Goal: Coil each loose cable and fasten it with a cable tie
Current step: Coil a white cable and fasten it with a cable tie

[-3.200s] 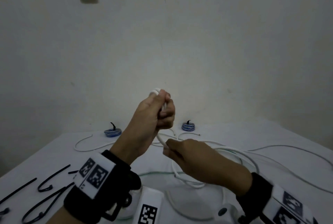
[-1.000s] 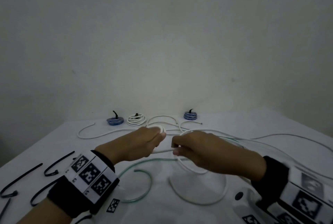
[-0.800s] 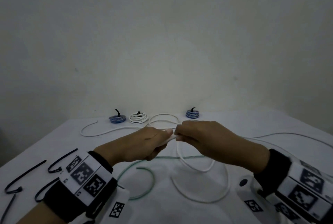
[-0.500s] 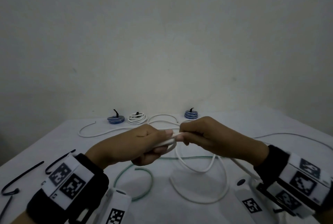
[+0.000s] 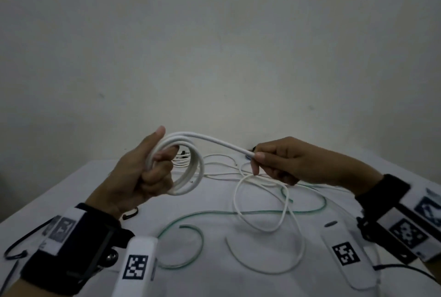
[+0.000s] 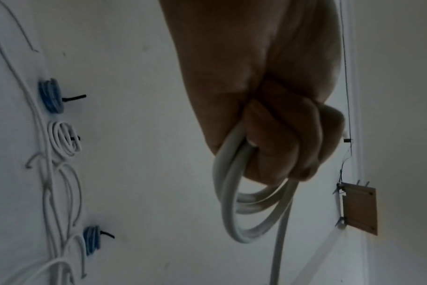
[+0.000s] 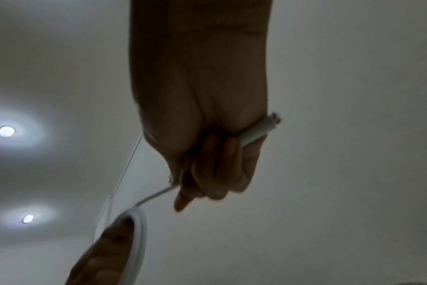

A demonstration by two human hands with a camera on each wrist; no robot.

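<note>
Risk first, working from our left side across.

We hold the white coil in the left hand, fingers curled through the loops and the thumb up behind them. The turns are only bunched in that fist. The cable looks stiff and springy, so if the fingers relax, we judge the loops would fan open and the winding would be lost.

Between the hands runs the free tail, raised above the table. Pulling it too hard could drag a turn out of the left fist; laying it slack would give one oversized loop.

The right hand pinches the tail near its cut end between thumb and fingers. In the right wrist view the cut end pokes out past the palm. Little length is left, so the last wrap will likely be short and may spring back out.

Both hands are occupied and the black cable ties lie well apart at the table's left edge. Reaching for one means trusting the coil to a single hand.

The cable itself: thick, white, round-jacketed, about three even turns, held upright. Other loose white and green cables lie under the hands and could snag.
</note>
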